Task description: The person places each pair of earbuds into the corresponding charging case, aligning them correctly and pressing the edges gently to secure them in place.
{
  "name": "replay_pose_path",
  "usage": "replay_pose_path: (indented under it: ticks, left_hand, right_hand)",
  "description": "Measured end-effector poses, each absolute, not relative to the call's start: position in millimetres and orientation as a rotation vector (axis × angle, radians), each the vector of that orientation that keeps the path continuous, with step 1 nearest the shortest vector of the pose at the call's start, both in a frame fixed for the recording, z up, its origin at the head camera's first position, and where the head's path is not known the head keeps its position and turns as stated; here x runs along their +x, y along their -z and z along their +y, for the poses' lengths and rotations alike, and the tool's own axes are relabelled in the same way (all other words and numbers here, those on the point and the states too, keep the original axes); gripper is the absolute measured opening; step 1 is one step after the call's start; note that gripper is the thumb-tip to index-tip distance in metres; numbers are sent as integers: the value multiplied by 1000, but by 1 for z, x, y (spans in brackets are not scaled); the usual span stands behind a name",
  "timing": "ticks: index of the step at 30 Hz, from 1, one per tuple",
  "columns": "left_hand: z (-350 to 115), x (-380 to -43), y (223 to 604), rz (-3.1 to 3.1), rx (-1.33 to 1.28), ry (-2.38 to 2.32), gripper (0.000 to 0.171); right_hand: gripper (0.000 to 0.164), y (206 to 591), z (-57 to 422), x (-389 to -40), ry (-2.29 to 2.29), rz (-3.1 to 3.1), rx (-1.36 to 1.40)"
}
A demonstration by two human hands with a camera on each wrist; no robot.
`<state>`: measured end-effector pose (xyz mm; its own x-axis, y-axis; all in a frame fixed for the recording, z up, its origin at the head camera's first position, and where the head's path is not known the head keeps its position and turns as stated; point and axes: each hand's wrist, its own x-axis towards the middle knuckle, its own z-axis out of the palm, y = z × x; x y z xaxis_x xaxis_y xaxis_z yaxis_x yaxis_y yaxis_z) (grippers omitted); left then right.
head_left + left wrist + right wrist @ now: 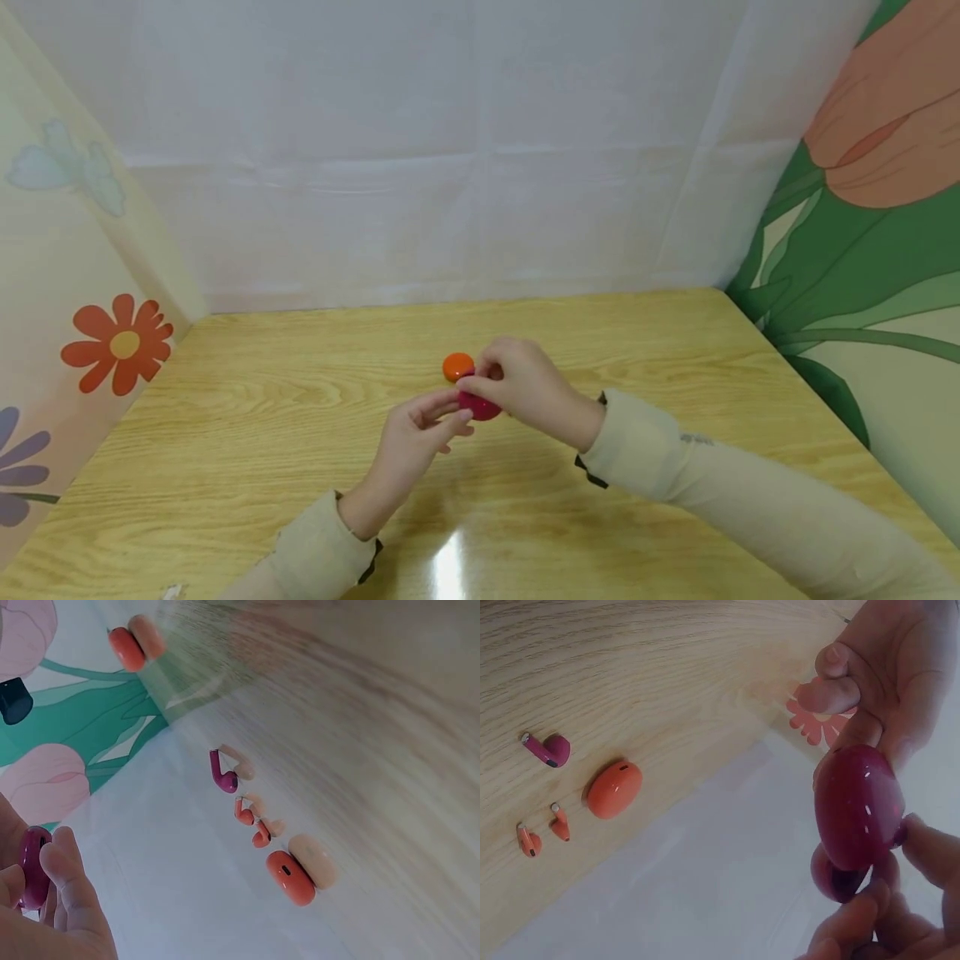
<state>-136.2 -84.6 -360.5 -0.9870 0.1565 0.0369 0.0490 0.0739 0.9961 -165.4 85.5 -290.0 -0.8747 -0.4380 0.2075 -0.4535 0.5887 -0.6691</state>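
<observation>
The magenta case [860, 808] is a glossy, smooth oval, held aloft with its long axis near vertical at the right of the right wrist frame. Below it in that frame, a smaller magenta piece [825, 874] shows a dark part; whether they are joined is unclear

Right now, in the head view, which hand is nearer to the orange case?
Right: the right hand appears just right of the orange case; the left hand is lower left of it, slightly farther away.
</observation>
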Motion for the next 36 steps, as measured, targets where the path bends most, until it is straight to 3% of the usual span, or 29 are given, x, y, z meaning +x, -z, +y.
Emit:
replay_pose_path:
  ticks: [5, 11, 20, 36]
  left_hand:
    - [-84, -135, 360, 2260, 224, -2080, 31]
    - [-85, -134, 358, 2256, 217, -2086, 32]
    - [-84, -134, 359, 2287, 205, -2081, 29]
    - [-84, -134, 362, 2282, 174, -2139, 31]
  right_hand:
    - [35, 290, 85, -165, -1185, -2791, 746]
    - [24, 290, 87, -166, -1301, -2808, 731]
    - [25, 289, 83, -164, -1096, -2838, 734]
    - [14, 280, 92, -163, -1227, -2764, 608]
